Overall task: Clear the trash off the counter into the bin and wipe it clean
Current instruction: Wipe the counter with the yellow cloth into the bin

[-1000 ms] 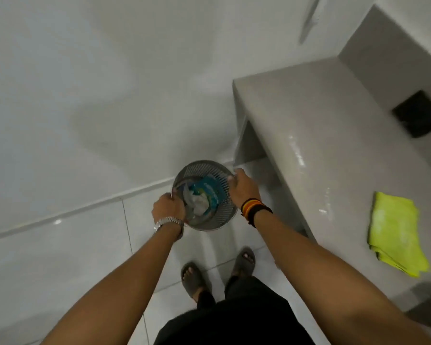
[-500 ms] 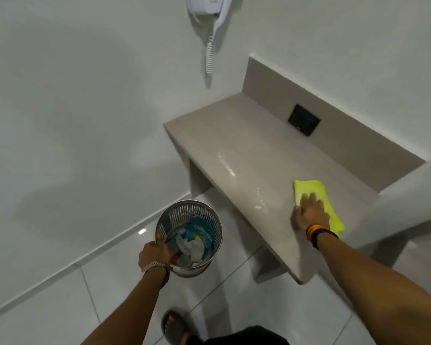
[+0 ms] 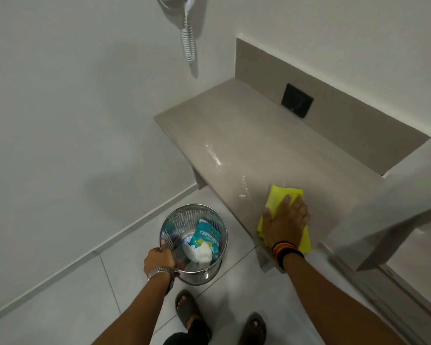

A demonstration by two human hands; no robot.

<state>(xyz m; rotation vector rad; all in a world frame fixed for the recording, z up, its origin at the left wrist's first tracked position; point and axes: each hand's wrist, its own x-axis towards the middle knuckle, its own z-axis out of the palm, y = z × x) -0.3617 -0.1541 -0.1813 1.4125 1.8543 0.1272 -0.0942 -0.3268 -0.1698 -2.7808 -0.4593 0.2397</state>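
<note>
Your right hand (image 3: 285,221) lies flat, fingers spread, pressing the yellow cloth (image 3: 280,197) onto the counter (image 3: 246,135) near its front edge. Your left hand (image 3: 159,257) is closed on the rim of the perforated metal bin (image 3: 182,220), which stands on the tiled floor (image 3: 60,307) just beside the counter and holds a snack packet (image 3: 207,236) and crumpled tissue (image 3: 199,252). A wet streak (image 3: 214,155) glistens on the counter; a black outlet (image 3: 297,100) sits in the backsplash.

1 bin (image 3: 170,227), 1 cloth (image 3: 276,199), 2 hands, 2 sandals.
</note>
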